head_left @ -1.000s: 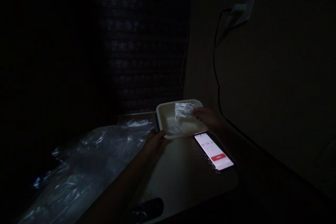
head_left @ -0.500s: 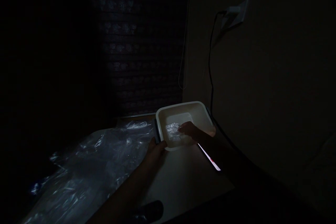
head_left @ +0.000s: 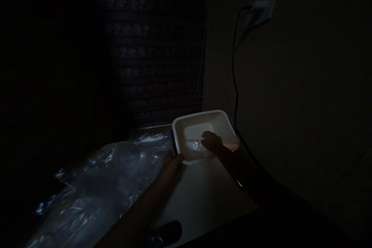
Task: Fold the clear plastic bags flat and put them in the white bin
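A pale plastic tub (head_left: 200, 161) with rounded corners rests on the white tabletop. Its front left rim is held by my left hand (head_left: 171, 166), the thumb lying over the edge. Over the inside of the tub hovers my right hand (head_left: 212, 142), fingers curved and slightly apart, with nothing visible between them. A small piece of crumpled clear plastic (head_left: 194, 145), perhaps a bag, lies on the tub's floor just left of those fingertips. The room is very dim, so finer finger detail is lost.
Large sheets of clear plastic (head_left: 116, 178) cover the table's left side. A dark rounded object (head_left: 171, 232) lies at the front edge. Beneath my right forearm shows a thin bright sliver (head_left: 239, 183). Behind are a wall outlet (head_left: 261, 9), a black cord (head_left: 233, 62) and a blind (head_left: 162, 58).
My right hand has let go of the crumpled plastic and moved slightly right and up. The bright strip under my forearm is now mostly covered. My left hand stays on the tub.
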A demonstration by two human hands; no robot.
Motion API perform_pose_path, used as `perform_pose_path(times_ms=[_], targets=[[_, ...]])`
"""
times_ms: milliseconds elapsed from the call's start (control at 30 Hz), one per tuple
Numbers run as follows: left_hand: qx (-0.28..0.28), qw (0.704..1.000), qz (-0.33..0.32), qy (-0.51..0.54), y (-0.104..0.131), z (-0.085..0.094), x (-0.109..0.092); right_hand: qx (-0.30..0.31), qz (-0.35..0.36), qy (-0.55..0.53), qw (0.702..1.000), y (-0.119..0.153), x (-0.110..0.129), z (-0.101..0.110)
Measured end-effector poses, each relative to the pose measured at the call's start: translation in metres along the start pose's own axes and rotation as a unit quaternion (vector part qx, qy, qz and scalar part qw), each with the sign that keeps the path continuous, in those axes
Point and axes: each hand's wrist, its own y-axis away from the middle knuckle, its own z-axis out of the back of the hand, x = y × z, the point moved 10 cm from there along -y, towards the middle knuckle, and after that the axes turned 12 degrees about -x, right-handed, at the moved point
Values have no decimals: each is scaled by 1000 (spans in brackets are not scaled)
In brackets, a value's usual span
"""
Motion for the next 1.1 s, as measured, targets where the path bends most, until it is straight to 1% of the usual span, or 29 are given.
perform_pose_path(times_ms=[67,100,167,200,267,300,433,600,667,733,800,833,867,933,1000,1033,1100], targets=[[-16,1000,-4,-16,-5,3,-2,-8,-14,20,1000,0,-2,14],[-29,999,-7,-28,-9,5,-5,-14,-4,32,999,-1,1,21],[-62,996,-16,-58,-19,10,-11,-27,50,63,996,-4,13,36],[-64,995,-24,-75,-26,10,-16,-32,68,70,995,-6,17,42],[-92,990,-21,-100,-39,14,-22,-41,74,65,994,-9,19,53],[-89,991,2,-102,-45,12,-22,-44,68,58,995,-9,18,57],[-86,990,30,-105,-64,6,-31,-63,60,28,996,-6,16,65],[-82,989,46,-117,-71,1,-37,-155,87,-3,984,8,21,81],[-86,987,39,-128,-71,2,-39,-188,104,-22,976,17,26,88],[-96,985,21,-143,-69,6,-42,-212,114,-37,970,26,32,91],[-111,980,-9,-163,-65,16,-47,-212,122,-47,969,36,40,85],[-121,977,-28,-174,-62,22,-51,-196,131,-55,970,40,45,77],[-131,973,-48,-185,-58,30,-54,-163,145,-66,974,45,53,65],[-149,963,-90,-206,-50,45,-61,-66,172,-108,977,57,70,32],[-145,949,-146,-239,-39,55,-69,20,173,-150,973,70,84,1],[-124,926,-210,-287,-31,52,-78,49,171,-164,970,75,90,-11],[-86,882,-294,-357,-17,47,-85,93,174,-197,960,85,104,-28]])
